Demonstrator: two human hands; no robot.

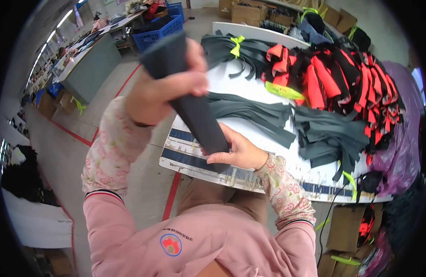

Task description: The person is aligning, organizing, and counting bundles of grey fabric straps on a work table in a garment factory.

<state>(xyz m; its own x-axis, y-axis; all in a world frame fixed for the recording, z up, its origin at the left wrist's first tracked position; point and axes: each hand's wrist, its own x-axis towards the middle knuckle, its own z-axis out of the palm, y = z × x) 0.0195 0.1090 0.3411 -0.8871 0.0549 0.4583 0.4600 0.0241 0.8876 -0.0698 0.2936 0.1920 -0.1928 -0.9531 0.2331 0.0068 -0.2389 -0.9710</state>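
A stack of dark grey fabric strips (197, 121) slants in front of me, held in the air over the near left edge of the table (243, 83). My left hand (171, 90) is closed round its upper part, somewhat blurred, with the upper end sticking out above the fingers. Lower down, my right hand (244, 151) grips the other end between thumb and fingers. Beyond my hands, loose bunches of similar grey strips (252, 113) lie on the white tabletop. Another bunch (333, 134) rests to the right.
Orange and black fabric pieces (330, 78) are heaped at the far right, beside a purple plastic bag (399, 134). A yellow-green tie (237, 46) binds strips at the back. A blue crate (157, 33) stands on the floor, far left. Cardboard boxes (346, 228) sit under the table's right end.
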